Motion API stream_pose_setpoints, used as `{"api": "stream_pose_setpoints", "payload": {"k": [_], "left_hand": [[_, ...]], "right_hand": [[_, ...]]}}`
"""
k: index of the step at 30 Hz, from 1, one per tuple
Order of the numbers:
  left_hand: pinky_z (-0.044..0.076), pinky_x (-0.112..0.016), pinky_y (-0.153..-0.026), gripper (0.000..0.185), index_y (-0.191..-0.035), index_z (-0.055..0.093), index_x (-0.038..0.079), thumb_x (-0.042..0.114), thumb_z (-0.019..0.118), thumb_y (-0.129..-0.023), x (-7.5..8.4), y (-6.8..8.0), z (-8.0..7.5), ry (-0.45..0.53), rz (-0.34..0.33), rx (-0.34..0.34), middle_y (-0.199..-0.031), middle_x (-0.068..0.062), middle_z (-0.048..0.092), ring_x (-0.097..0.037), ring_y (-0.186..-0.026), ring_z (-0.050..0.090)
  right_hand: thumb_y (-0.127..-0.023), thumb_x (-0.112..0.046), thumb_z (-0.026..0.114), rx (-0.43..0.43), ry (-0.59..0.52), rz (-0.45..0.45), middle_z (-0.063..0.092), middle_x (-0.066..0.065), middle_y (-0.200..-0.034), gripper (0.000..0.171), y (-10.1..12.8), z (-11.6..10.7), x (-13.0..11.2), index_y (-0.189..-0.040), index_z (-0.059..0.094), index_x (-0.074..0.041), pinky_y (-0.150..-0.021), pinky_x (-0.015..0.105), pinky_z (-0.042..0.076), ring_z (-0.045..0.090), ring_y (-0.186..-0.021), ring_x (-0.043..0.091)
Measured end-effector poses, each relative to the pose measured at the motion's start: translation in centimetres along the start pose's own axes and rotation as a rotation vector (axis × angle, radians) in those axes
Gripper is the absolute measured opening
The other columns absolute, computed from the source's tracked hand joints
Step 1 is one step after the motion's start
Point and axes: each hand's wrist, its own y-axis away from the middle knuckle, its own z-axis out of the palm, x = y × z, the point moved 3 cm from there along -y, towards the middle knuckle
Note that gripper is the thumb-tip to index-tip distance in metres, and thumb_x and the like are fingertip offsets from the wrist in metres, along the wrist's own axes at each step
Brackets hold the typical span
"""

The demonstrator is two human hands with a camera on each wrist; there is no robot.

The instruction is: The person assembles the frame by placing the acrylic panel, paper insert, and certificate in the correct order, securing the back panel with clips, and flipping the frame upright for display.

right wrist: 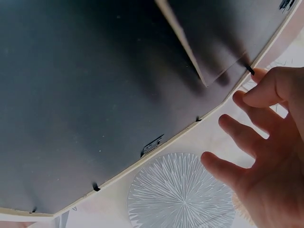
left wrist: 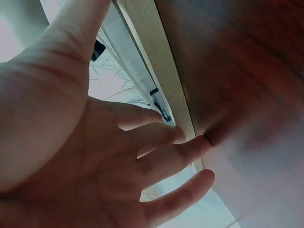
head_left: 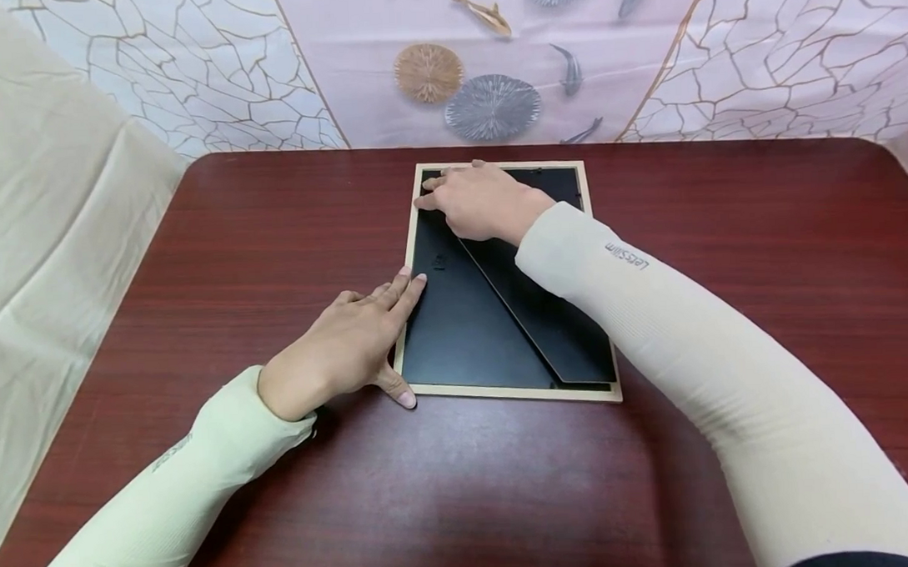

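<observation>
A picture frame (head_left: 463,333) lies face down on the dark red table (head_left: 272,223), its black backing up inside a pale wooden rim (head_left: 514,392). A black easel stand (head_left: 545,314) slants across the backing. My left hand (head_left: 358,345) rests against the frame's left edge with straight fingers and the thumb near the bottom-left corner. My right hand (head_left: 481,201) lies on the backing at the top left. In the right wrist view, my right hand (right wrist: 266,142) has loosely bent fingers, one fingertip (right wrist: 259,76) by a small black tab (right wrist: 250,70) on the rim. The left wrist view shows the left hand (left wrist: 95,156) beside the rim (left wrist: 156,61).
A metal hanger clip (right wrist: 152,145) and more small tabs (right wrist: 96,187) sit along the frame's top edge. A patterned cloth (head_left: 491,65) hangs behind the table. A beige cover (head_left: 39,231) lies to the left. Bare tabletop (head_left: 760,223) surrounds the frame.
</observation>
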Motion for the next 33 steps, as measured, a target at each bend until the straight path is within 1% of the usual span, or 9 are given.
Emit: {"api": "stream_pose_setpoints", "payload": {"k": [6,10,14,20,25,28,31,33], "left_hand": [[0.037,-0.056,-0.119,0.145,-0.167,0.015,0.0,0.064,0.092,-0.062,-0.1,0.0,0.2,-0.004,-0.009,-0.004,-0.174,-0.02,0.015,-0.034,-0.158,0.034],[0.036,-0.056,-0.12,0.144,-0.166,0.017,-0.001,0.065,0.092,-0.062,-0.1,0.1,0.3,0.005,-0.012,-0.004,-0.174,-0.02,0.015,-0.035,-0.158,0.033],[0.035,-0.056,-0.12,0.144,-0.166,0.017,0.0,0.064,0.092,-0.062,-0.1,0.1,0.3,0.016,-0.007,0.002,-0.174,-0.019,0.013,-0.035,-0.158,0.032],[0.035,-0.057,-0.12,0.144,-0.166,0.017,0.0,0.064,0.092,-0.061,-0.2,0.3,0.3,0.026,0.01,0.022,-0.174,-0.018,0.013,-0.037,-0.157,0.033],[0.035,-0.058,-0.119,0.143,-0.167,0.018,0.001,0.065,0.091,-0.062,-0.5,0.6,0.5,0.058,0.027,0.038,-0.175,-0.016,0.012,-0.037,-0.158,0.031],[0.034,-0.061,-0.119,0.141,-0.167,0.017,0.004,0.065,0.09,-0.064,-0.9,0.7,0.6,0.09,0.035,0.038,-0.176,-0.014,0.011,-0.038,-0.158,0.03],[0.033,-0.065,-0.12,0.137,-0.168,0.017,0.007,0.064,0.09,-0.067,-1.3,0.7,0.6,0.131,0.043,0.034,-0.177,-0.012,0.01,-0.039,-0.158,0.03],[0.032,-0.068,-0.119,0.134,-0.168,0.019,0.008,0.062,0.09,-0.068,-1.5,0.8,0.6,0.157,0.048,0.031,-0.177,-0.01,0.01,-0.041,-0.158,0.03]], "right_hand": [[-0.109,-0.011,0.035,-0.053,0.012,0.021,0.025,0.007,-0.175,0.06,0.3,0.2,0.0,-0.166,0.032,-0.029,-0.128,0.063,0.02,0.021,-0.163,0.03],[-0.109,-0.012,0.035,-0.07,0.016,0.032,0.021,0.007,-0.176,0.062,0.4,0.5,0.0,-0.168,0.025,-0.031,-0.129,0.062,0.019,0.019,-0.163,0.032],[-0.109,-0.011,0.037,-0.09,-0.017,0.049,0.017,0.006,-0.177,0.065,0.7,0.7,0.1,-0.168,0.02,-0.033,-0.129,0.063,0.019,0.015,-0.164,0.032],[-0.109,-0.009,0.037,-0.134,-0.069,0.073,0.007,0.004,-0.178,0.07,0.8,1.1,0.4,-0.169,0.014,-0.036,-0.128,0.066,0.014,0.006,-0.165,0.032],[-0.109,-0.007,0.037,-0.152,-0.09,0.077,0.0,0.002,-0.179,0.073,1.0,1.2,0.6,-0.168,0.009,-0.038,-0.129,0.067,0.009,-0.001,-0.165,0.03],[-0.109,-0.006,0.037,-0.171,-0.11,0.078,-0.004,0.0,-0.178,0.074,1.1,1.2,0.7,-0.168,0.006,-0.039,-0.129,0.067,0.006,-0.006,-0.165,0.03],[-0.108,-0.007,0.037,-0.187,-0.118,0.072,-0.006,-0.001,-0.178,0.076,1.3,1.2,0.8,-0.168,0.004,-0.04,-0.128,0.067,0.005,-0.008,-0.165,0.029],[-0.108,-0.007,0.037,-0.189,-0.125,0.059,-0.006,-0.001,-0.178,0.076,1.5,1.2,0.6,-0.168,0.005,-0.041,-0.128,0.067,0.006,-0.008,-0.165,0.029]]}}
